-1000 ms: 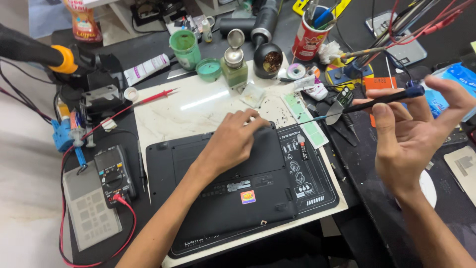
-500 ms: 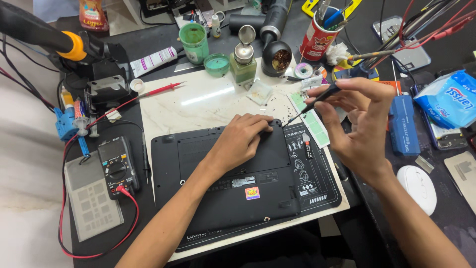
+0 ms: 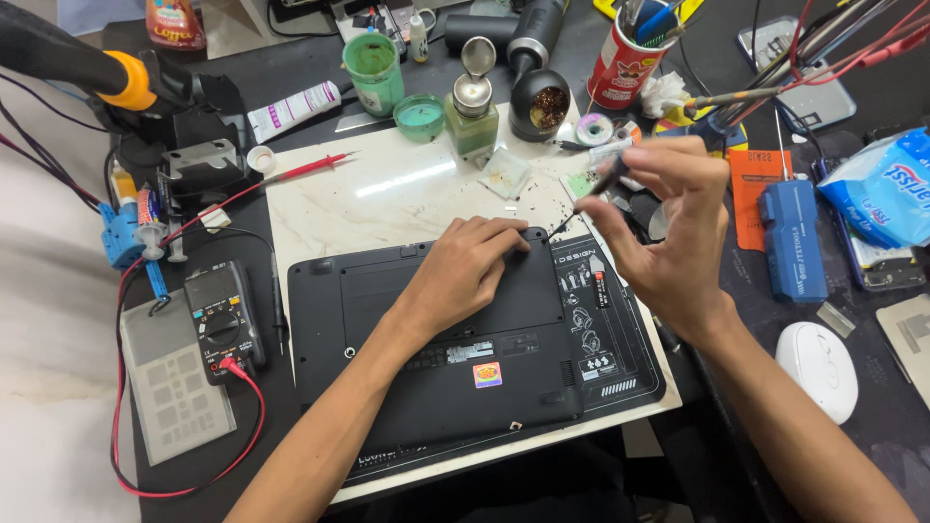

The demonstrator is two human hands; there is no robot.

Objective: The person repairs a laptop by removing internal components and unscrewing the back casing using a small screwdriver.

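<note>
A black laptop (image 3: 426, 387) lies upside down on a dark work mat (image 3: 620, 339) over a white slab. My left hand (image 3: 465, 271) rests flat on its base near the back edge, fingers spread toward the top right corner. My right hand (image 3: 668, 232) hovers above the mat's right side and pinches a thin black screwdriver (image 3: 586, 200). The tool slants down to the left, and its tip sits at the laptop's back right corner, close to my left fingertips.
A multimeter (image 3: 223, 315) with red lead lies left of the laptop. Jars, a green bottle (image 3: 472, 107) and a brass-wool tip cleaner (image 3: 542, 102) line the back. A blue tool case (image 3: 790, 237), white mouse (image 3: 819, 368) and wipes pack (image 3: 886, 189) crowd the right.
My right hand has swung in from the far right toward the laptop, bringing the screwdriver tip down to the back right corner. The left hand has stayed on the base.
</note>
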